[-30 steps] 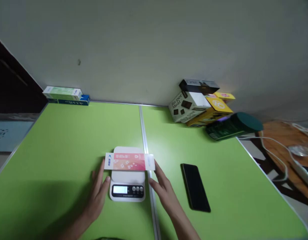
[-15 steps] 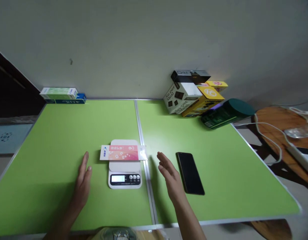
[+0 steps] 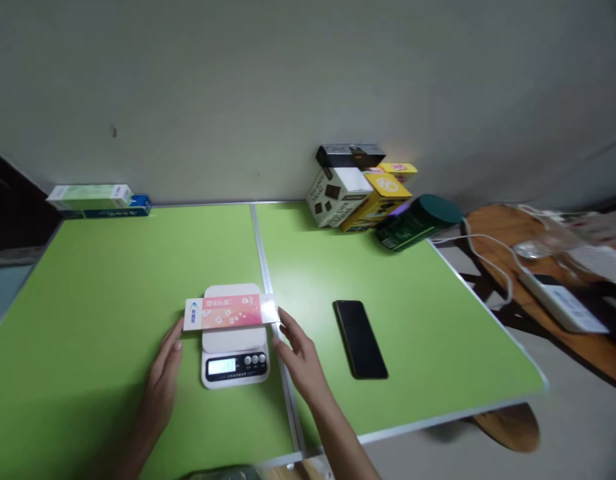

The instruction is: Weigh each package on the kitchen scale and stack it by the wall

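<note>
A long pink-and-white box [image 3: 232,311], like a toothpaste box, lies crosswise on the white kitchen scale [image 3: 234,342], its ends overhanging both sides. The scale's small display [image 3: 221,367] is lit, but I cannot read it. My left hand [image 3: 163,367] is at the box's left end, fingers stretched forward, fingertips at its lower corner. At the right end is my right hand [image 3: 301,357], its fingers extended and its thumb apart from them. Whether either hand presses on the box is hard to tell. A black phone [image 3: 361,339] lies flat right of my right hand.
Two stacked slim boxes [image 3: 98,200] sit at the back left. By the wall stand several cartons [image 3: 338,197], with a dark green canister [image 3: 418,222] beside them. To the right, a wooden stool [image 3: 493,227] holds cables and a power strip [image 3: 563,303].
Both hands have closed in on the box's ends, my right hand moving left and forward. The whole view has shifted slightly; box and scale keep their places on the table.
</note>
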Demonstrator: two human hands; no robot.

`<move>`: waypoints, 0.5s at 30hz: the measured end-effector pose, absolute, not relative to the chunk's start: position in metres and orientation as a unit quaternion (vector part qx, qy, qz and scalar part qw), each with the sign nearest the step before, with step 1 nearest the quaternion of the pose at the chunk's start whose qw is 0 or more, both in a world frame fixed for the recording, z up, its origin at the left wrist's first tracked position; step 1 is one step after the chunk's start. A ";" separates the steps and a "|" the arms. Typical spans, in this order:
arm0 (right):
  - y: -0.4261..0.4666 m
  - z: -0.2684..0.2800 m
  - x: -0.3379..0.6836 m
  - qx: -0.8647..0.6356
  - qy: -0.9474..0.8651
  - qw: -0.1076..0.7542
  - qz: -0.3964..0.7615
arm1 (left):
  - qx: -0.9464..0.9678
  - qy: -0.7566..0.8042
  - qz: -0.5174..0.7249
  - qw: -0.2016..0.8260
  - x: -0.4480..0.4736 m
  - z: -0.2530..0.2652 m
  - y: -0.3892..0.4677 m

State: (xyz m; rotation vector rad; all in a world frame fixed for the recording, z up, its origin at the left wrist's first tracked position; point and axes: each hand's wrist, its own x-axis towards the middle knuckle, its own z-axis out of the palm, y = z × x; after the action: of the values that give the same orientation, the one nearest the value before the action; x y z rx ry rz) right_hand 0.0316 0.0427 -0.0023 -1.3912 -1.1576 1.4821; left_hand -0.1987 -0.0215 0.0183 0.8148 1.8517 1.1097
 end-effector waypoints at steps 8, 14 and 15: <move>0.052 0.019 0.097 -0.570 -0.433 0.460 0.525 | 0.367 0.697 0.417 0.453 -0.147 0.048 0.001; 0.105 0.042 0.166 -0.576 -0.434 0.537 0.438 | 0.488 0.615 0.407 0.467 -0.081 0.088 0.068; 0.122 0.048 0.176 -0.568 -0.446 0.551 0.418 | 0.506 0.599 0.407 0.469 -0.071 0.096 0.086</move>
State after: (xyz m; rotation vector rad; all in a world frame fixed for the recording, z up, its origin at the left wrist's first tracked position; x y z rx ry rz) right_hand 0.1755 0.1218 0.0480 -1.3446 -1.0543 0.9887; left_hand -0.0714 0.0862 0.0957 1.2401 1.4693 0.9980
